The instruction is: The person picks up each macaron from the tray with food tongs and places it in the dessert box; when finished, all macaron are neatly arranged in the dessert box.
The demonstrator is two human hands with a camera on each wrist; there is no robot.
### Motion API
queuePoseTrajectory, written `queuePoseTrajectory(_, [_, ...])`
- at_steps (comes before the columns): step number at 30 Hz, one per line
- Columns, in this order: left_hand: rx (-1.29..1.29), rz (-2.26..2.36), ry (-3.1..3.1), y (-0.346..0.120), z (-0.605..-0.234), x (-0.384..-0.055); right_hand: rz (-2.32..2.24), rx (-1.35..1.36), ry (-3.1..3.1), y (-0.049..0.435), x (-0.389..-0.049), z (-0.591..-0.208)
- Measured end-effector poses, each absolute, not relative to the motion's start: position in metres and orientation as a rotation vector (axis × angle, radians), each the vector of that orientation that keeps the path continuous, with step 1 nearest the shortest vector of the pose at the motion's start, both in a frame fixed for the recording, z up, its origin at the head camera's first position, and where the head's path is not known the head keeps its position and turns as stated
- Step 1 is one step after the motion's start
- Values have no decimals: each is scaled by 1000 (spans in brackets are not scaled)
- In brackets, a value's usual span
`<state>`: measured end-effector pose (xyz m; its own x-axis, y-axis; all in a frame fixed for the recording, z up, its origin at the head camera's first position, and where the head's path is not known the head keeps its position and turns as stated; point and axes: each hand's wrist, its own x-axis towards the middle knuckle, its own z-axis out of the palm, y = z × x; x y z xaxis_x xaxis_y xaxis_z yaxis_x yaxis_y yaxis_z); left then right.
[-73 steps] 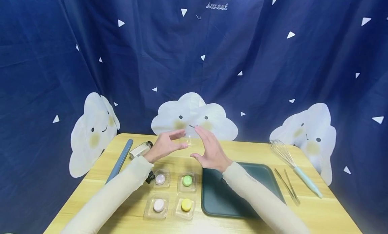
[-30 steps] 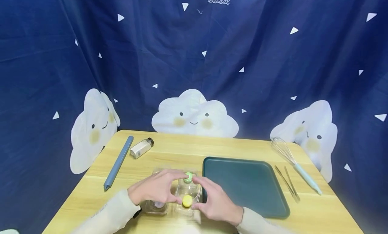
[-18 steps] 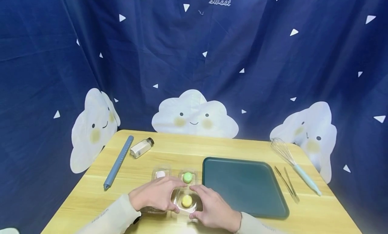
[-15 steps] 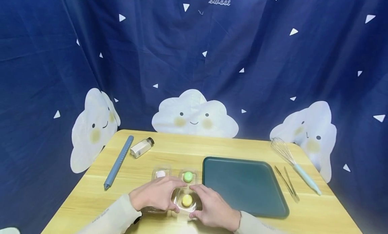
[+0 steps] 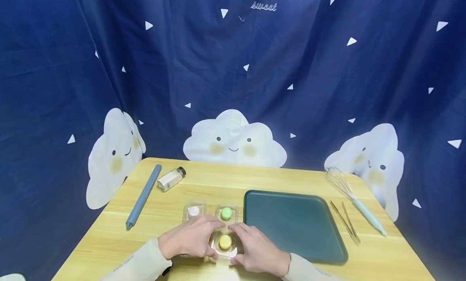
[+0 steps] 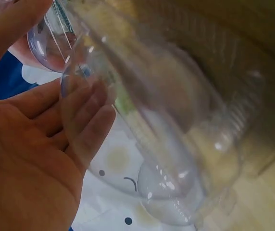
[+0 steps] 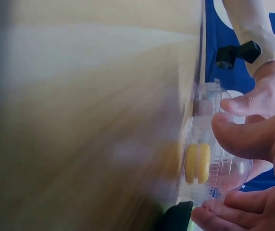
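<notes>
A yellow macaron [image 5: 225,242] sits in a clear plastic box near the table's front, between both hands. In the right wrist view a clear domed lid [image 7: 236,168] covers it. My left hand [image 5: 194,236] holds the lid's left side, thumb near, fingers far. My right hand [image 5: 258,248] holds its right side the same way, thumb and fingertips at the rim. Behind it stands a green macaron [image 5: 226,213] in its own clear box. A pale macaron [image 5: 194,211] in another box is at the left; the left hand mostly hides the box before it. Clear plastic domes [image 6: 171,192] fill the left wrist view.
A dark green tray [image 5: 295,226] lies right of the boxes, close by the right hand. Tongs [image 5: 347,222] and a whisk [image 5: 354,200] lie beyond it. At the left are a blue rod-shaped tool [image 5: 144,196] and a black-capped jar [image 5: 172,179].
From above the table's far side, both hands have come down toward the front with the clear lid, onto the yellow macaron's box. Over the last half second they have hardly moved.
</notes>
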<state>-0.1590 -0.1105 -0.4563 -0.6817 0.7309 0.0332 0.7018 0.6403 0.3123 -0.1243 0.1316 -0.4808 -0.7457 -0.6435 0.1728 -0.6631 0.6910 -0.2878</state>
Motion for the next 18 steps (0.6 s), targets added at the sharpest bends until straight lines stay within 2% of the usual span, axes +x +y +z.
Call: queuePoseTrajectory(18, [1167, 532, 2693, -108, -462, -160, 549, 1171, -2857, 131, -132, -481])
